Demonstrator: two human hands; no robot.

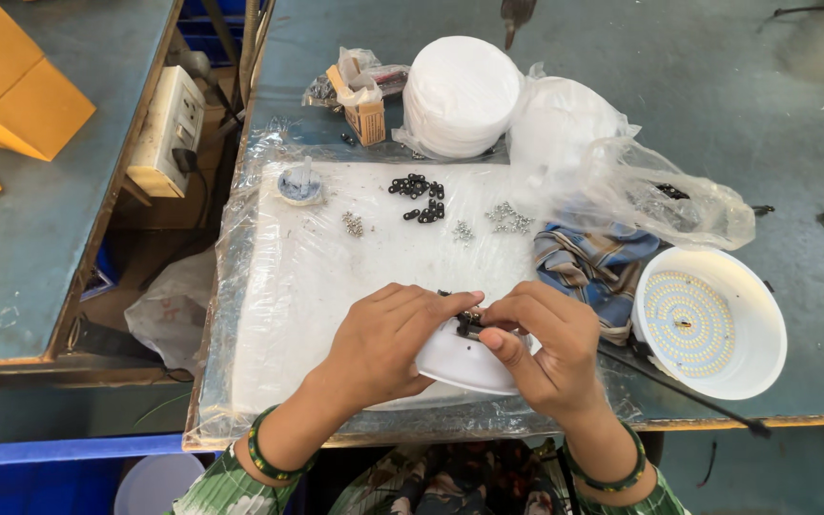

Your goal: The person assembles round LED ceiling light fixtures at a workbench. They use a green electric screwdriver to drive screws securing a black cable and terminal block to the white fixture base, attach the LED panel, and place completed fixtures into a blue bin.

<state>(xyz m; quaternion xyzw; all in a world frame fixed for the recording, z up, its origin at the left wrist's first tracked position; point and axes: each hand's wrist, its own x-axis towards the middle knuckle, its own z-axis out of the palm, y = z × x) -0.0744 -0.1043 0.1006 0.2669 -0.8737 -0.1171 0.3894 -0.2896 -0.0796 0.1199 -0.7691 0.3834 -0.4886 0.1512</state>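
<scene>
Near front edge of bench (793, 114): left hand (383, 339) cradling white lamp housing (464, 367) steady, grip closed round rim; right hand (545, 348) pinching small black clip (469, 324) onto it, seemingly for fitting. Loose screws (507, 217) within reach.

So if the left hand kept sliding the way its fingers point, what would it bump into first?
The left hand points right, toward the right hand. Its fingertips already touch the small black part on the white round piece, so it would likely meet that part, then the other hand's fingers.
</scene>
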